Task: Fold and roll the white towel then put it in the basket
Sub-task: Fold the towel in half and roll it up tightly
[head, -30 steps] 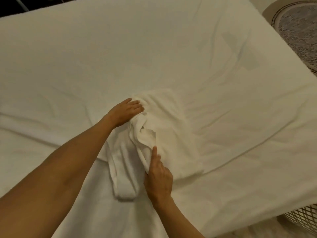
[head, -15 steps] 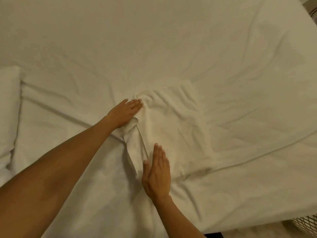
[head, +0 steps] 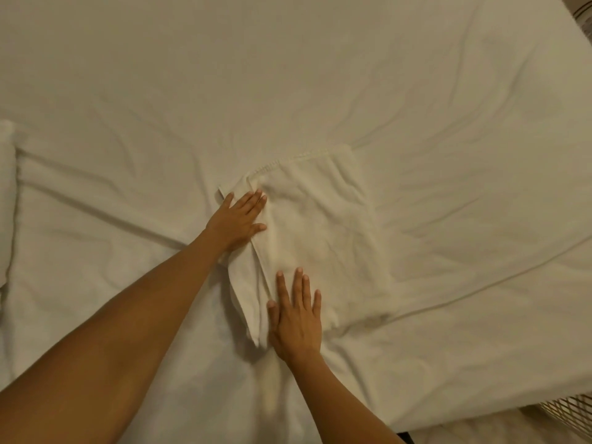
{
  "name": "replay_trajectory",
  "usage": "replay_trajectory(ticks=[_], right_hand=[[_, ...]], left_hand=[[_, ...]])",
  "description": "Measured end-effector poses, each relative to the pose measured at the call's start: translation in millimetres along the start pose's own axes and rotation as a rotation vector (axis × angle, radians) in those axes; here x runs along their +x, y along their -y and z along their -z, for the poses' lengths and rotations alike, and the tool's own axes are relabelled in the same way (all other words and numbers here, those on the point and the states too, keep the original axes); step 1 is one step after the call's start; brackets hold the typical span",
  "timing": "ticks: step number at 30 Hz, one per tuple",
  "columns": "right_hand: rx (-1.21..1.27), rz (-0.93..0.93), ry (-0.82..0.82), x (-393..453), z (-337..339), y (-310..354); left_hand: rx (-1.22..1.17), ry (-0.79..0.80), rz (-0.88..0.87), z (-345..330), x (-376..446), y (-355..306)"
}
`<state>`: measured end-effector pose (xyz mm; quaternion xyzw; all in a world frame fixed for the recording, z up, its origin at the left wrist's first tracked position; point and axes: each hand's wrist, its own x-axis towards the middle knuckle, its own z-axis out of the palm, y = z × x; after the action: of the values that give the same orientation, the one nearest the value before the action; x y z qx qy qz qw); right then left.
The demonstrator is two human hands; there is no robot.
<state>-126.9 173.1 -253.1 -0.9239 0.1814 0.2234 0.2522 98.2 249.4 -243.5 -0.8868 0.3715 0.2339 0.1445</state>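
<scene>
The white towel (head: 323,225) lies folded into a rough rectangle on the white bed sheet, with a stitched hem along its far edge and a layered fold running down its left side. My left hand (head: 238,221) rests flat, palm down, on the towel's upper left part. My right hand (head: 296,318) lies flat with fingers spread on the towel's near edge. Neither hand grips the cloth. A corner of the wire mesh basket (head: 568,413) shows at the bottom right, beyond the bed's edge.
The wrinkled white bed sheet (head: 288,75) fills nearly the whole view. A pillow edge (head: 6,200) sits at the far left. The bed's near right edge drops off by the basket, and a patterned rug corner (head: 581,9) shows at the top right.
The bunched left side of the towel has been laid over and flattened. My right hand went from pinching the cloth to lying flat on it; my left hand stayed on the upper left.
</scene>
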Motion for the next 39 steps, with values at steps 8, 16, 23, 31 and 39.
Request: replay_trajectory(ticks=[8, 16, 23, 31, 39], right_hand=[[0.009, -0.176, -0.137, 0.9, 43.0, -42.0], [0.143, -0.433, -0.237, 14.3, 81.4, -93.1], [0.326, -0.438, -0.201, 23.2, 76.3, -113.5], [0.354, -0.443, -0.204, 33.5, 73.4, -124.0], [0.419, -0.492, -0.241, 36.0, 76.7, -120.6]], left_hand=[[-0.07, -0.061, -0.057, 31.5, 6.9, -35.3], [0.088, -0.078, -0.25, 73.8, 65.8, -86.3], [0.397, 0.038, -0.387, 108.5, 117.5, -117.1], [0.595, 0.108, -0.477, 128.9, 165.9, -120.8], [0.556, -0.038, -0.539, 121.0, 163.7, -111.2]])
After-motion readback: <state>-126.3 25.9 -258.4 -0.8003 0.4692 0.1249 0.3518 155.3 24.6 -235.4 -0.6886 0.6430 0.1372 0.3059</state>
